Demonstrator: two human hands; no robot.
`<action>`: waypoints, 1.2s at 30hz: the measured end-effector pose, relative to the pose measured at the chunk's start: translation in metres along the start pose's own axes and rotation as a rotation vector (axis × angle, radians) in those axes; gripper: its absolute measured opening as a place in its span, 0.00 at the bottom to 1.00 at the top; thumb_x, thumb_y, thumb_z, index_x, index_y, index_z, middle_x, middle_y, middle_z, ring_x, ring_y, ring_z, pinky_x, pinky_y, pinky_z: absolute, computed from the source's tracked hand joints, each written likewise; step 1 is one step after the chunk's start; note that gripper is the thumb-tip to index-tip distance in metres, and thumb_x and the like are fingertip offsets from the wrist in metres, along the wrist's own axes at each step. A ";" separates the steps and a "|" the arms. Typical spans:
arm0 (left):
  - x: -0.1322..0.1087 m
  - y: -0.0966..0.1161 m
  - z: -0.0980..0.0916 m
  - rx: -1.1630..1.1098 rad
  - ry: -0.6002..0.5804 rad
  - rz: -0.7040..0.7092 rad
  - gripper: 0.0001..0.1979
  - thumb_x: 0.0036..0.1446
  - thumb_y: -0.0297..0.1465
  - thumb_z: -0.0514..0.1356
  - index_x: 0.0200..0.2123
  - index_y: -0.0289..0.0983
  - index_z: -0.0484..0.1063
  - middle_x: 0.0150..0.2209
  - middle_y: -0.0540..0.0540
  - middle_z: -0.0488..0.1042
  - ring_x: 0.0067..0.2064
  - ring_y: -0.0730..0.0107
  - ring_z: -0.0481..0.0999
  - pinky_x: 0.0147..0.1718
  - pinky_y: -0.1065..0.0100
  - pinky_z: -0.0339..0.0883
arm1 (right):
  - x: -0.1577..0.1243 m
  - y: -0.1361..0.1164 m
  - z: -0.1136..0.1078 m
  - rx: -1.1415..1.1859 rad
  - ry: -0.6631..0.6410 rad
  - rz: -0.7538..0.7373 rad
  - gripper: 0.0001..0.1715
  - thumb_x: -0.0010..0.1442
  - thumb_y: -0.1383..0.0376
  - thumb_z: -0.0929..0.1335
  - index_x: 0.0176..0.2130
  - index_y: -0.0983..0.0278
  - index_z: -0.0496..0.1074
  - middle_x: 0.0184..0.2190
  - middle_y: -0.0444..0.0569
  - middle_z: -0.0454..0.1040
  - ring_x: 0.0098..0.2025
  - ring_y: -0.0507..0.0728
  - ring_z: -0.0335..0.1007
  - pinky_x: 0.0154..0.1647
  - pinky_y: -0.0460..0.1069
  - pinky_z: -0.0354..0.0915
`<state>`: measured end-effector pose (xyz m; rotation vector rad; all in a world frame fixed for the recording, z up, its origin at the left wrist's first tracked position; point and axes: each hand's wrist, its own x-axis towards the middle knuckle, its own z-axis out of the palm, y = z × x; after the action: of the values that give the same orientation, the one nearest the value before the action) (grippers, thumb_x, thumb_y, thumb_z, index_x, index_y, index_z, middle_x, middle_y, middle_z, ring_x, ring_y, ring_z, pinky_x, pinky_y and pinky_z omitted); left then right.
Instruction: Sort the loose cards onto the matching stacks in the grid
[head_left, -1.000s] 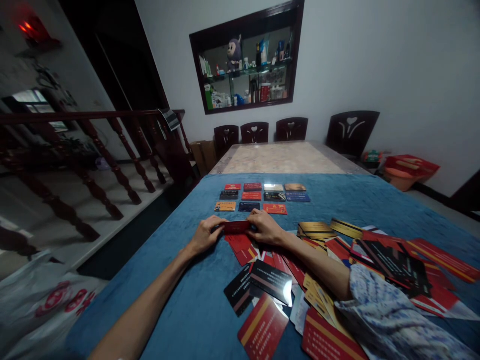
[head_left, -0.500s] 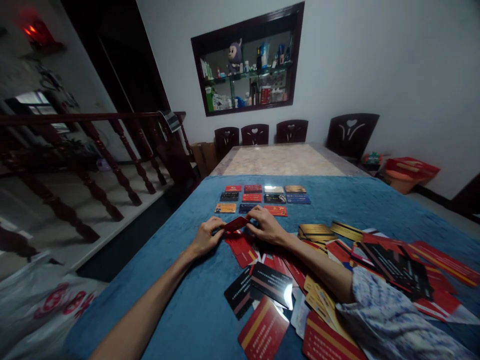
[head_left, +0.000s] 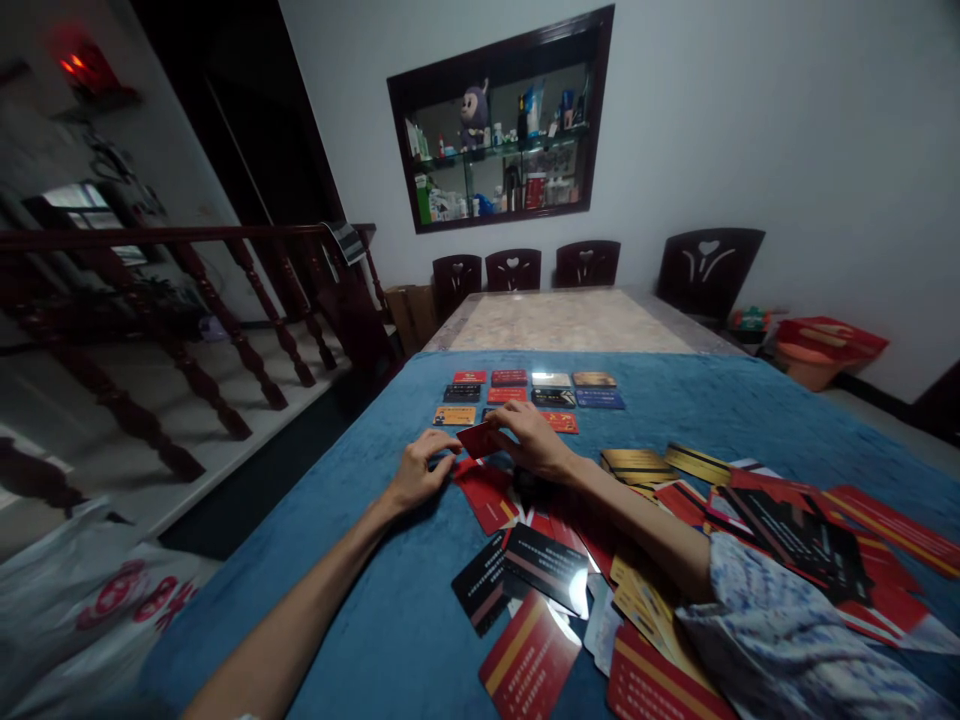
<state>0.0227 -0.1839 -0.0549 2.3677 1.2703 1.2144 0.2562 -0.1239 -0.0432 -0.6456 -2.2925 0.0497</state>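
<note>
the right hand (head_left: 537, 441) holds a red card (head_left: 478, 438) just above the blue cloth (head_left: 352, 600). its thumb and fingers are pinched on the right edge of the card, and the card is tilted, with the left corner lower. the left hand (head_left: 417, 472) rests on the cloth just beside this corner, fingers curled and thumb pointing to the card; i cannot tell if it really touches or grips the card. under both hands lie more red cards, the near end of a loose pile of cards (head_left: 757, 500) which spreads to the right and toward the person, in red, gold and black colours, many of them overlapping. a black card (head_left: 546, 565) with a shiny corner lies on top, near the right forearm. this forearm lies across the pile, and its patterned sleeve (head_left: 765, 620) is at the bottom right.

just behind the held card there is a grid of cards (head_left: 529, 392), put flat in 3 neat rows on the cloth. the cloth covers only the near part of the table (head_left: 562, 320); the far part is bare stone. 4 dark chairs (head_left: 513, 268) stand at the far end, under a wall niche (head_left: 499, 120) with bottles and a toy.
</note>
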 end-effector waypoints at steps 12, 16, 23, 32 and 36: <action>0.001 0.010 -0.005 -0.050 0.143 -0.051 0.07 0.54 0.29 0.61 0.38 0.36 0.74 0.37 0.46 0.78 0.40 0.65 0.77 0.45 0.63 0.71 | 0.025 -0.017 0.001 -0.261 -0.126 -0.232 0.17 0.70 0.57 0.62 0.39 0.60 0.76 0.34 0.50 0.79 0.42 0.58 0.61 0.46 0.55 0.49; 0.000 0.005 0.000 -0.009 0.132 -0.056 0.04 0.54 0.26 0.60 0.35 0.36 0.73 0.34 0.47 0.77 0.38 0.68 0.76 0.44 0.65 0.71 | 0.022 -0.020 0.009 -0.249 -0.139 -0.237 0.17 0.70 0.57 0.62 0.38 0.60 0.77 0.33 0.49 0.79 0.42 0.57 0.61 0.47 0.55 0.49; -0.003 -0.001 0.002 0.029 0.097 -0.070 0.04 0.53 0.25 0.59 0.33 0.37 0.72 0.33 0.48 0.76 0.37 0.68 0.76 0.42 0.66 0.70 | 0.013 -0.018 0.015 -0.243 -0.136 -0.192 0.13 0.69 0.62 0.63 0.41 0.60 0.76 0.33 0.50 0.78 0.43 0.58 0.62 0.48 0.55 0.50; -0.004 -0.016 -0.007 0.048 0.165 -0.062 0.12 0.50 0.22 0.56 0.38 0.37 0.73 0.36 0.48 0.76 0.38 0.68 0.76 0.43 0.65 0.72 | -0.001 -0.014 0.015 -0.301 -0.167 -0.072 0.16 0.64 0.67 0.65 0.52 0.62 0.72 0.37 0.52 0.78 0.43 0.60 0.62 0.47 0.56 0.52; -0.006 -0.021 -0.007 0.085 0.144 -0.017 0.16 0.48 0.19 0.55 0.39 0.37 0.75 0.37 0.46 0.77 0.41 0.66 0.76 0.45 0.63 0.72 | -0.003 -0.015 0.018 -0.322 -0.179 -0.063 0.18 0.65 0.64 0.65 0.54 0.61 0.71 0.38 0.53 0.77 0.43 0.61 0.62 0.46 0.56 0.51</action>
<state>0.0029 -0.1769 -0.0642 2.3589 1.4097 1.3738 0.2391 -0.1354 -0.0552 -0.7561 -2.5175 -0.3093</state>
